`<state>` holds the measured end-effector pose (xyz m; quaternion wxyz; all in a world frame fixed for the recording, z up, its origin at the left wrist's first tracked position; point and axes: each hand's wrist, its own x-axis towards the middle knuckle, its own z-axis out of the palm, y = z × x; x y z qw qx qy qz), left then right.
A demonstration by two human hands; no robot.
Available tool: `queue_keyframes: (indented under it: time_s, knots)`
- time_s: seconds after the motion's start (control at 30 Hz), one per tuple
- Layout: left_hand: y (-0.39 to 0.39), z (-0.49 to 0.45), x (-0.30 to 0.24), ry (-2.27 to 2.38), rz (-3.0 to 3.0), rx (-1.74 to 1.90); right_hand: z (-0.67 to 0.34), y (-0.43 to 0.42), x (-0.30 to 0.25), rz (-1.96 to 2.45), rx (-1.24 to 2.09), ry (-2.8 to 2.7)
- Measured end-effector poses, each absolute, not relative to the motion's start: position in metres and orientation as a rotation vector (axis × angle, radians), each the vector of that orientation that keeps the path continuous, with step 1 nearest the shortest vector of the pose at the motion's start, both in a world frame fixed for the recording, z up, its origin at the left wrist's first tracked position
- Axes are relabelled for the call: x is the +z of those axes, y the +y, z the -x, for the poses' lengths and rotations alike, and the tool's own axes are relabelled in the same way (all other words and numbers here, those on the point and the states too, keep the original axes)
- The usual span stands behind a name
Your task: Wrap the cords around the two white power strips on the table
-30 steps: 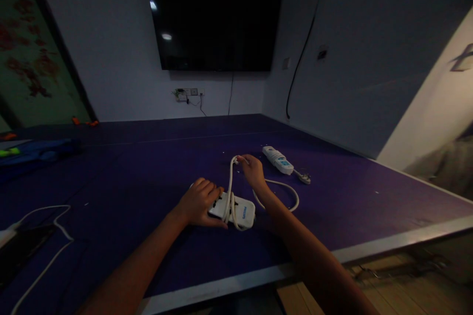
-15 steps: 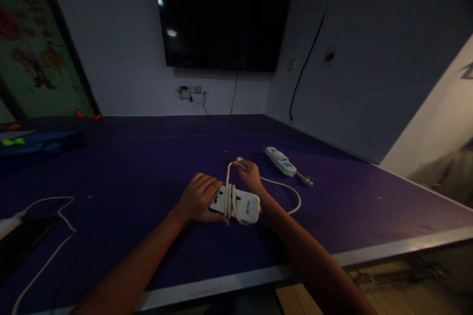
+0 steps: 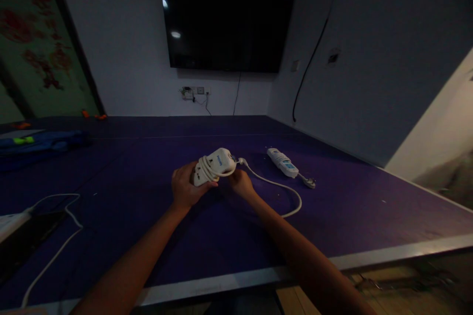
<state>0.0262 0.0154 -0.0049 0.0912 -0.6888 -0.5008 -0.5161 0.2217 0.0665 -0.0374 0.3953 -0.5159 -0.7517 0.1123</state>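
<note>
A white power strip (image 3: 220, 160) with a blue brand name is tilted up above the purple tabletop. Several turns of its white cord (image 3: 207, 169) are wrapped around its middle. My left hand (image 3: 184, 184) grips the strip's near left end, thumb along the lower edge. Close against the underside of the strip, my right hand (image 3: 242, 184) is closed with the cord; its fingertips are hidden behind the strip. A loose length of white cord (image 3: 277, 184) curves over the table and passes beneath my right forearm. Its white end piece (image 3: 243, 161) is just beyond my right hand.
A second white power strip (image 3: 283, 162), cord wound around it, lies to the right with its plug (image 3: 309, 183). At left are a white cable (image 3: 51, 262), a dark flat object (image 3: 29, 238) and blue fabric (image 3: 55, 141). A television (image 3: 229, 19) hangs on the wall.
The power strip has been lifted and turned, its branded end now pointing up and away. My right hand has gone from beyond the strip to its underside, bringing the cord around.
</note>
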Motion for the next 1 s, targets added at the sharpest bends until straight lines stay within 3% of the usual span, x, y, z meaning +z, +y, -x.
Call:
queue_keyframes:
  time_s: [0.27,0.6,1.0]
  knots:
    - [0.031,-0.019,-0.007,-1.858,1.843,-1.741,-0.200,0.042,-0.021,1.514,0.234,-2.198]
    - [0.035,-0.020,-0.013,-2.073,1.801,-1.197,-0.190,0.021,-0.007,1.482,-0.114,-2.612]
    - [0.040,-0.020,-0.016,-1.798,1.976,-0.693,-0.198,0.019,0.000,1.343,-0.289,-2.795]
